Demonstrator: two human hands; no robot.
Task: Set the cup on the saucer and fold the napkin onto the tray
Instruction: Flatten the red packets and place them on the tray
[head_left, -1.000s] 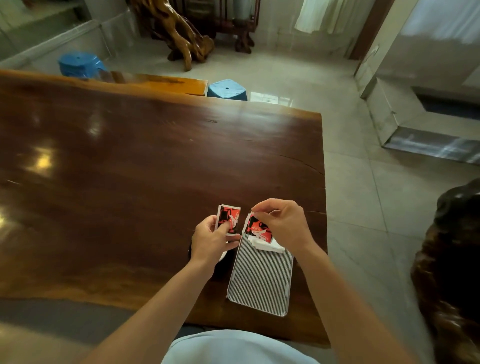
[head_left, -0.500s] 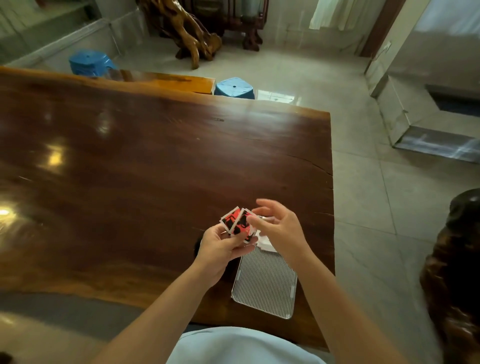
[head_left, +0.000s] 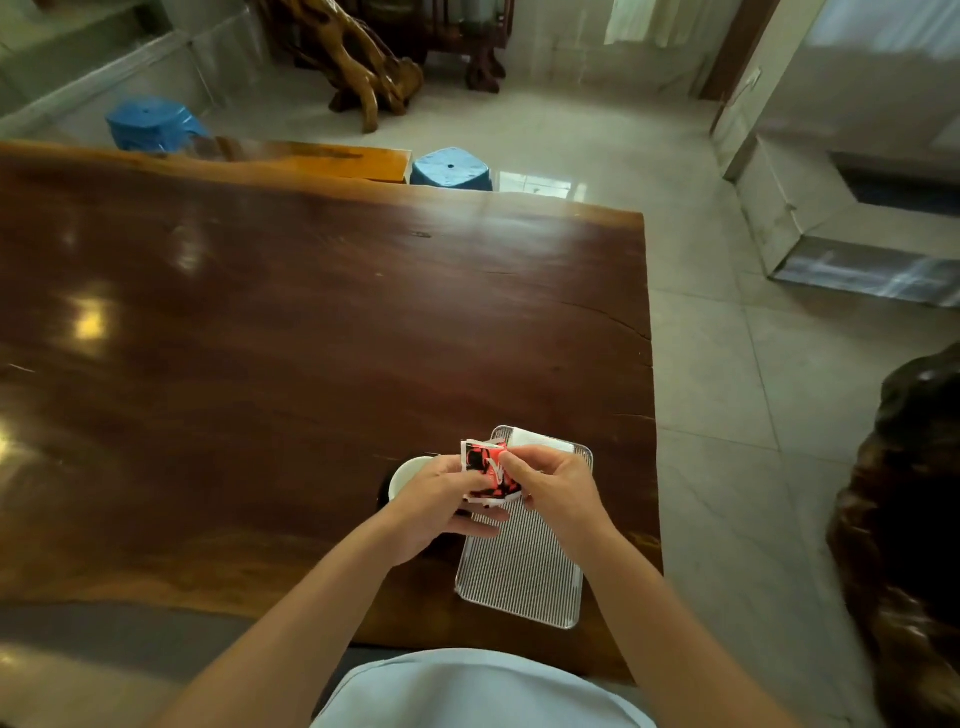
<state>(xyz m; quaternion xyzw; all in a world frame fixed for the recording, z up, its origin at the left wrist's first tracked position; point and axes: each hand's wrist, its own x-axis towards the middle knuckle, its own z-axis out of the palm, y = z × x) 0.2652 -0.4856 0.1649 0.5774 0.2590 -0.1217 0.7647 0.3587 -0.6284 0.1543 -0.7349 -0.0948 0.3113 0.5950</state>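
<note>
A red, black and white napkin packet (head_left: 487, 473) is pinched between my left hand (head_left: 441, 506) and my right hand (head_left: 558, 493), just above the far end of a ribbed clear tray (head_left: 519, 571). A folded white napkin (head_left: 535, 439) lies at the tray's far end, partly behind my right hand. A white cup (head_left: 408, 475) stands left of the tray on a dark saucer (head_left: 383, 491), mostly hidden by my left hand.
The dark wooden table (head_left: 311, 338) stretches far to the left and back; its right edge runs close beside the tray. Two blue stools (head_left: 451, 167) stand beyond the far edge. A dark carved wooden object (head_left: 909, 519) sits on the floor at right.
The two separated packet halves came together into one bundle held by both hands. My hands drew closer and dropped a little toward the tray's far end.
</note>
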